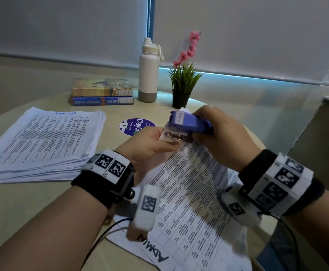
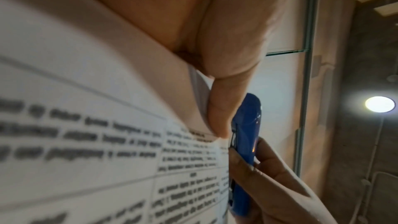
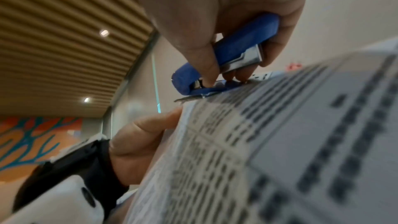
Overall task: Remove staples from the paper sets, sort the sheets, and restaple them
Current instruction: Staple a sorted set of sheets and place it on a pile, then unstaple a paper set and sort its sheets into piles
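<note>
A printed paper set (image 1: 189,192) marked "ADMIN" lies before me, its far corner lifted off the table. My left hand (image 1: 151,143) pinches that corner between thumb and fingers; the left wrist view shows the thumb (image 2: 224,108) pressed on the sheet (image 2: 107,142). My right hand (image 1: 220,133) grips a blue stapler (image 1: 189,124) held against the same corner. In the right wrist view the stapler (image 3: 232,52) lies along the paper edge (image 3: 247,134), its metal end at the corner, beside my left hand's finger (image 3: 148,123). No staple shows.
A thick stack of printed sheets (image 1: 42,141) lies at the left of the round wooden table (image 1: 32,208). At the back stand two books (image 1: 103,92), a white bottle (image 1: 149,73) and a potted plant (image 1: 183,83). A round purple sticker (image 1: 132,126) sits mid-table.
</note>
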Demonstrator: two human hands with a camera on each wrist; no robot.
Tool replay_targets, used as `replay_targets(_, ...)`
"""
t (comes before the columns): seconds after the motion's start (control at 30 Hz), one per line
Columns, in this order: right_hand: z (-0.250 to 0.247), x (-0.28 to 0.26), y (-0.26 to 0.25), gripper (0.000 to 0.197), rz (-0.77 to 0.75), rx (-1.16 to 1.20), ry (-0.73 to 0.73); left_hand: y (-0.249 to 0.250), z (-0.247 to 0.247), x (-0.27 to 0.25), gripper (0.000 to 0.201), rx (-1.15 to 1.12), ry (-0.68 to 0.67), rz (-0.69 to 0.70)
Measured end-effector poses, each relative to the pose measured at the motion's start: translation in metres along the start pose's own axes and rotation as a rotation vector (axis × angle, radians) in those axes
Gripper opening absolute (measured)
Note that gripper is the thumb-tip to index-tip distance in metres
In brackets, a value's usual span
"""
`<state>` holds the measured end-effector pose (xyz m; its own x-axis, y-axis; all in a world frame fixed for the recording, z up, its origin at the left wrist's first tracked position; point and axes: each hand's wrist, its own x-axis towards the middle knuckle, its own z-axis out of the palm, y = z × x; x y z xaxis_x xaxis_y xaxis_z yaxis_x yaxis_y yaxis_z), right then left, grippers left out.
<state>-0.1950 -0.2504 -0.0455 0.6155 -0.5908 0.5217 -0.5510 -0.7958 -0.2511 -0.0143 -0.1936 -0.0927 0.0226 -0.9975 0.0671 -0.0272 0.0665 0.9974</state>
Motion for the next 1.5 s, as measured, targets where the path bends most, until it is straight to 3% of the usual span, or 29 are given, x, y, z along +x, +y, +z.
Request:
replay_targets(0.07, 0.004, 0.0, 0.008, 0.027, 0.124, 0.114, -0.048, 0.003, -0.001, 0.001, 0.011, 0.002, -0.008, -0.011)
replay_targets(0.17, 0.007, -0.002, 0.01, 0.027, 0.176, 0.198, -0.055, 0.002, -0.002, 0.003, 0.012, 0.006, 0.0, -0.016)
replay_targets(0.3, 0.004, -0.003, -0.003, 0.027, 0.006, -0.057, 0.053, -0.002, -0.001, 0.002, 0.016, -0.004, 0.009, 0.003)
replay_targets(0.43, 0.004, 0.001, -0.008, 0.027, 0.033, -0.027, 0.024, -0.003, -0.003, 0.003, 0.015, -0.014, 0.021, 0.007)
replay_targets(0.53, 0.004, 0.0, -0.008, 0.027, -0.037, -0.081, 0.056, -0.002, -0.001, 0.003, 0.021, 0.04, 0.024, 0.032)
replay_targets(0.7, 0.011, 0.002, 0.003, 0.025, 0.212, 0.271, -0.051, 0.001, 0.0, 0.002, 0.009, 0.023, 0.025, -0.008)
replay_targets(0.87, 0.006, 0.001, 0.016, 0.025, 0.273, 0.472, -0.067, 0.0, 0.004, 0.0, 0.012, 0.004, -0.001, -0.045)
replay_targets(1.0, -0.007, -0.009, 0.028, 0.029, 0.322, 0.464, 0.003, 0.0, 0.0, -0.001, 0.017, -0.025, 0.032, -0.101)
replay_targets(1.13, -0.033, -0.049, 0.044, 0.043, 0.401, 0.265, 0.143, 0.0, -0.007, 0.002, 0.03, -0.047, 0.089, -0.132)
replay_targets(1.23, -0.059, -0.089, 0.063, 0.035, 0.491, 0.103, 0.229, -0.002, -0.008, 0.002, 0.046, -0.083, 0.081, -0.121)
replay_targets(1.37, -0.075, -0.141, 0.098, 0.034, 0.69, 0.162, 0.154, -0.006, -0.011, 0.001, 0.084, -0.042, 0.027, -0.085)
replay_targets(1.5, -0.066, -0.177, 0.125, 0.036, 0.739, 0.175, 0.123, -0.004, -0.008, 0.003, 0.084, -0.033, 0.009, -0.036)
